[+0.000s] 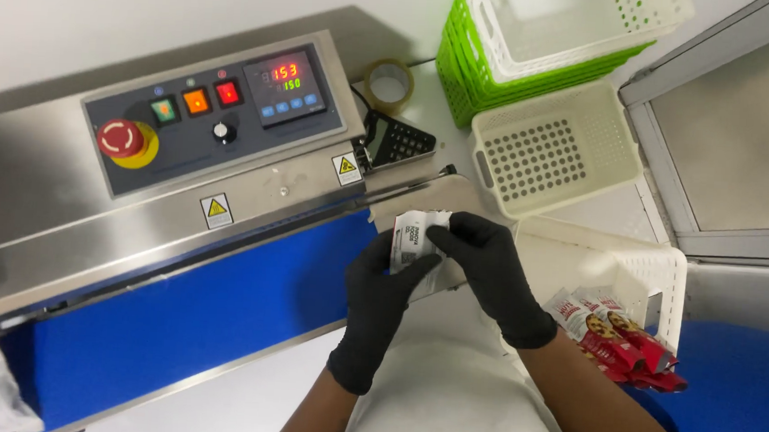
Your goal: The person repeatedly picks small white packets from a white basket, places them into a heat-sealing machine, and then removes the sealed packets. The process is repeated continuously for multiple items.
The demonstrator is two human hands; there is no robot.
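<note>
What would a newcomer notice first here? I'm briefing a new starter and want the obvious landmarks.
First, the two black-gloved hands at centre, left hand and right hand, together holding a small white packet at the end of the steel machine. Next, the machine's control panel upper left, with its red stop button and lit display. Red snack packets lie in a white basket at right.

White pouch (414,237) partly behind gloved hands; green baskets (465,65) cut off above.

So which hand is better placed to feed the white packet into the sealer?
Probably the left hand: it grips the white packet on the sealer side, while the right hand pinches the far edge.
</note>
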